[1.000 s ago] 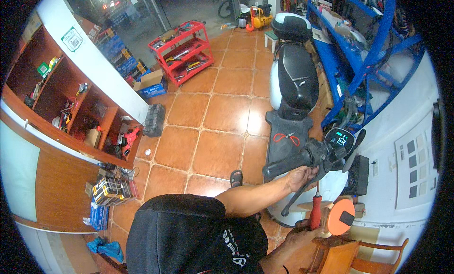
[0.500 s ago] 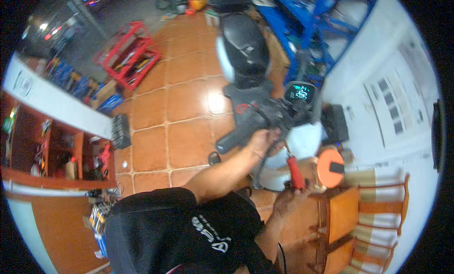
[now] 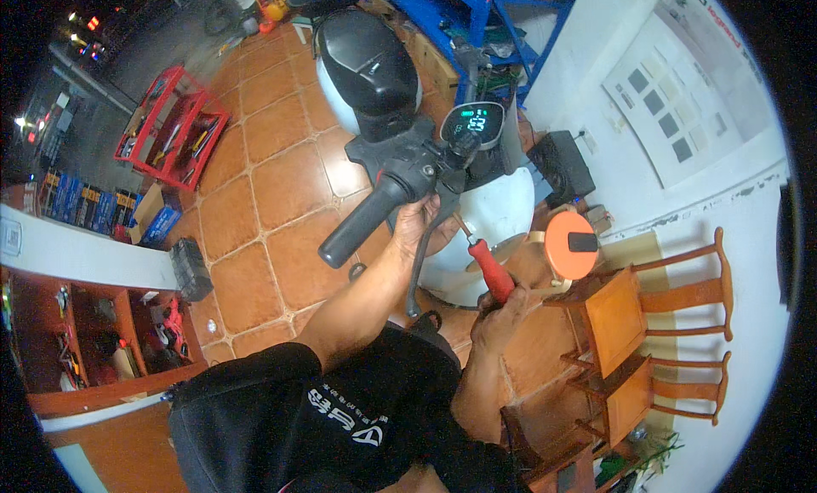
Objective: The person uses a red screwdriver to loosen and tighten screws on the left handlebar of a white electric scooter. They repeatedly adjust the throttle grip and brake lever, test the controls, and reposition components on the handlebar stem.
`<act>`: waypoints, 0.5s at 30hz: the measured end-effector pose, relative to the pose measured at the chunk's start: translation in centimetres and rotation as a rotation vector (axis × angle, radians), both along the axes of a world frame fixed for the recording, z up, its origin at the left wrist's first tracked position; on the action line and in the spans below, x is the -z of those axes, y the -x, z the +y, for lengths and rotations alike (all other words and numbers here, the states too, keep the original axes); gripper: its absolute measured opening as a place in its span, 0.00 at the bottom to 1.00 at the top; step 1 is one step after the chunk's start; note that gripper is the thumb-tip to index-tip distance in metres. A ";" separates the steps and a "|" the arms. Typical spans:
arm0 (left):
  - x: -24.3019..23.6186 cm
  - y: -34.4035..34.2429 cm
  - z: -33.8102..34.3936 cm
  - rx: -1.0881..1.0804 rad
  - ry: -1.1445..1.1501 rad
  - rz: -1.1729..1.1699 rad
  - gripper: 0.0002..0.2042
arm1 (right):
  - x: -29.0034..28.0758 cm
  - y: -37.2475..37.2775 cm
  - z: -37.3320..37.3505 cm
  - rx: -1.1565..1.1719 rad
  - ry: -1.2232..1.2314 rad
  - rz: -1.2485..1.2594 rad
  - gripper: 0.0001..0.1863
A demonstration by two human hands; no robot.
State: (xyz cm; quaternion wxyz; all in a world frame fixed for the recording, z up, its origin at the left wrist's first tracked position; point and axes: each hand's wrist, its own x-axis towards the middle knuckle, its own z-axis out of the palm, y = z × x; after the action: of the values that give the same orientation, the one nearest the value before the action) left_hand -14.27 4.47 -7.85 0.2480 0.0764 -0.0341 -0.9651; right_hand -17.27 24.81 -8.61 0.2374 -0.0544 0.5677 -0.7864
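While I watch remotely, right grip (image 3: 502, 316) closed around red screwdriver (image 3: 490, 268), pointed toward handlebar (image 3: 368, 227) underside; contact unclear. Left grip (image 3: 415, 224) curls beside lever (image 3: 418, 270); cannot tell its hold. Lever mounted; I judge work unfinished, remaining steps unclear.

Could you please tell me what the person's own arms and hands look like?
The left hand and right hand are bare, without gloves. The left forearm and right forearm are also uncovered, emerging from short black sleeves. These belong to a black shirt with white printing.
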 end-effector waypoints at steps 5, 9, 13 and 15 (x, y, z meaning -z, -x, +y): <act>1.0 0.0 -0.8 0.055 -0.068 0.100 0.10 | -0.2 -0.2 -1.8 0.081 0.264 0.104 0.25; 1.6 -0.1 -1.0 0.034 -0.065 0.111 0.08 | 0.5 0.0 -0.5 0.020 0.111 -0.057 0.20; 2.0 -0.1 -1.1 0.054 0.066 0.206 0.13 | 1.6 -0.4 -1.5 0.156 0.109 0.286 0.19; 1.4 0.0 -1.1 0.066 0.087 0.182 0.11 | 0.9 -0.5 -1.2 0.104 0.176 0.181 0.21</act>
State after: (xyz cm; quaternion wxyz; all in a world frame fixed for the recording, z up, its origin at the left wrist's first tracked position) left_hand -14.24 3.32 -9.23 0.2213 -0.0235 -0.0558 -0.9733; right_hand -16.75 23.63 -9.53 0.1384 -0.1161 0.5178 -0.8362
